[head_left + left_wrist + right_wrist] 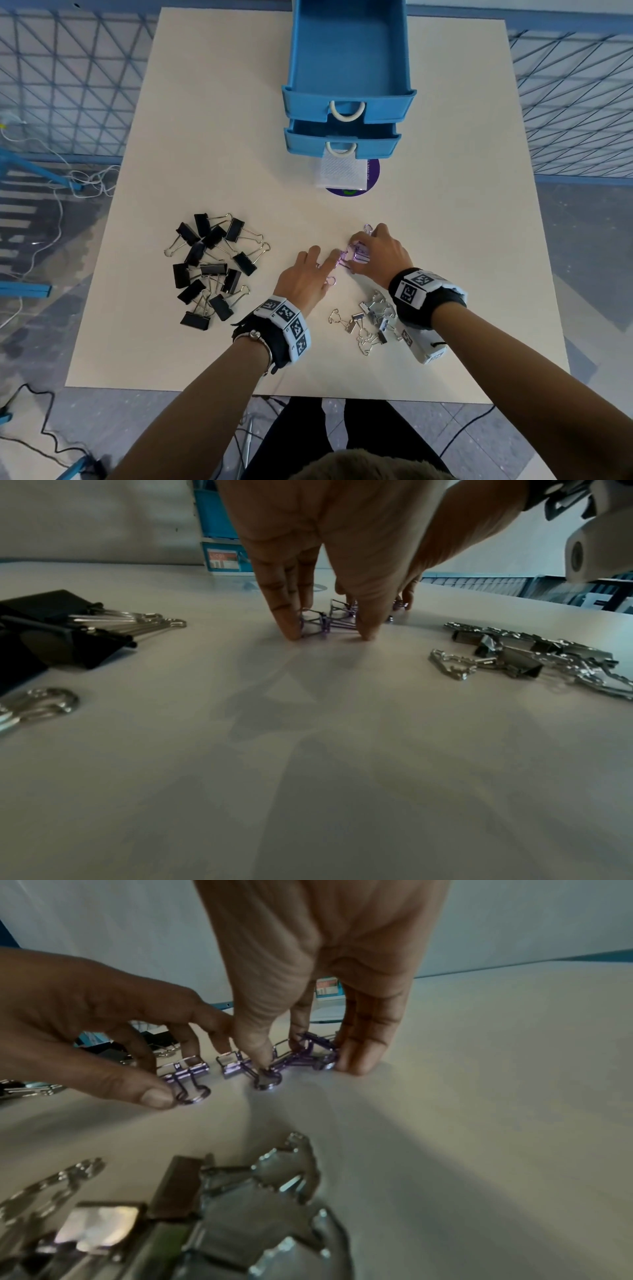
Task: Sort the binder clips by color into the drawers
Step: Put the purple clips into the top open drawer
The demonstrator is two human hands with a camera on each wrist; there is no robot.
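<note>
Binder clips in purple [294, 1056] lie right under your fingertips, bunched between both hands on the table [212, 113]. They look small, light and stiff, with smooth wire loops that will likely skate on the bare top, so scoop several together or take each by its folded body, not the loop. Your left hand [303, 281] arches over them, thumb and fingertips [286, 620] planted on either side of one clip, closing on it without lifting it. Your right hand [378, 255] stands on its tips just beyond, thumb pinning a loop, fingers [359, 1053] pressed together behind the bunch like a wall. Silver clips [371, 322] sit below your right wrist; black clips [212, 270] lie well to the left of your left fingers. Farther out, past both sets of fingertips, the blue drawers [347, 99] stand pulled open.
</note>
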